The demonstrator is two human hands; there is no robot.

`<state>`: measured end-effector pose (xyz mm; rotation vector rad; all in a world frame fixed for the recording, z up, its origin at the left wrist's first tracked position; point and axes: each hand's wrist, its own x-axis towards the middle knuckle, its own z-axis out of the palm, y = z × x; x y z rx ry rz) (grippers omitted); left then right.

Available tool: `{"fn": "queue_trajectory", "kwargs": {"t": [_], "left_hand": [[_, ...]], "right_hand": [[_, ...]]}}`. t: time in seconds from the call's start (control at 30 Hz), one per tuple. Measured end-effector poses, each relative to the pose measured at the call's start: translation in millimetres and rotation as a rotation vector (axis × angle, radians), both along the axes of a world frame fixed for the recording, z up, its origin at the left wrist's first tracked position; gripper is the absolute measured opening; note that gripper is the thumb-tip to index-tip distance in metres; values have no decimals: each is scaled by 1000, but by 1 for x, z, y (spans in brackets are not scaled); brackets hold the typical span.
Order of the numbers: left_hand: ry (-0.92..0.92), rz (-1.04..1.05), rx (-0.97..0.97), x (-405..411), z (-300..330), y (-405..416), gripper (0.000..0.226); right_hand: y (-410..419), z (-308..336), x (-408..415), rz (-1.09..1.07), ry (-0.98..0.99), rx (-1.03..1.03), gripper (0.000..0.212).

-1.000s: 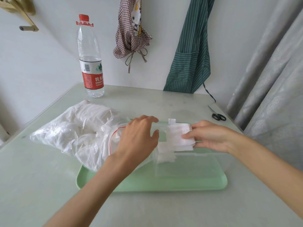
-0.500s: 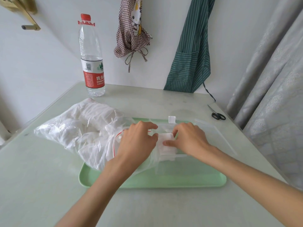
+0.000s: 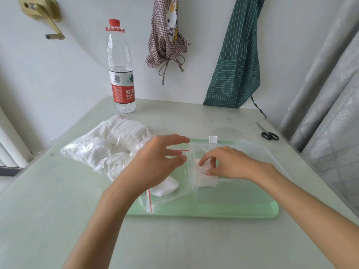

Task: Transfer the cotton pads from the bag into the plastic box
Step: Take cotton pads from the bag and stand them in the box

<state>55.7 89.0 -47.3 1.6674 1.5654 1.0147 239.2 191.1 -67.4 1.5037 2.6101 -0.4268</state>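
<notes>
on the pale green tray (image 3: 213,212), which lay on a glass-topped table (image 3: 174,245), a clear plastic box (image 3: 252,152) stood toward the right, and a clear zip bag (image 3: 108,152) with a red seal line sprawled off the tray's left end onto the table. the bag was full of white cotton pads (image 3: 124,129), and its open mouth lay against the left side of the box. the left hand (image 3: 155,164) was over the bag's mouth, fingers spread and nearly straight, gripping nothing that could be seen; whether it touched the plastic could not be told. the right hand (image 3: 229,164) was inside the box, fingers and thumb curled, pinching a small stack of pads (image 3: 206,171) at the box's left end. one loose pad (image 3: 165,188) lay inside the bag near its mouth, just below the left wrist. a white clip (image 3: 213,139) showed at the box's far rim. a water bottle (image 3: 121,70) with a red cap stood upright at the far left of the table, well apart from the tray. black-handled scissors (image 3: 269,135) lay at the far right edge. a checked apron (image 3: 167,35) and a green striped apron (image 3: 237,61) hung on the wall behind, with grey curtains (image 3: 330,94) to the right.
</notes>
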Motion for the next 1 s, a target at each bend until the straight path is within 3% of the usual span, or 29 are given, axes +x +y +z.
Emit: {"fn": "queue_trajectory", "kwargs": {"t": [0.07, 0.17, 0.23, 0.33, 0.4, 0.57, 0.67, 0.77, 1.0], "left_hand": [[120, 160, 69, -18, 12, -11, 24], [490, 383, -2, -31, 15, -24, 47], [664, 356, -204, -31, 6, -23, 64], [797, 320, -335, -36, -13, -10, 54], [794, 308, -311, -42, -21, -1, 44], [632, 374, -113, -64, -41, 6, 28], [502, 463, 78, -71, -59, 5, 24], [443, 423, 166, -72, -68, 9, 28], [356, 172, 11, -97, -50, 17, 38]], "right_hand": [[-2, 4, 5, -34, 4, 17, 29], [-18, 13, 12, -173, 176, 177, 21], [-38, 19, 11, -259, 441, 258, 15], [-68, 20, -14, -239, 669, 255, 16], [-78, 10, -38, -182, 655, 237, 19], [-82, -16, -77, -120, 348, 298, 27], [-80, -16, -77, -78, 339, 354, 25], [-74, -24, -74, 0, 327, 414, 29], [-70, -26, -72, 28, 321, 454, 36]]}}
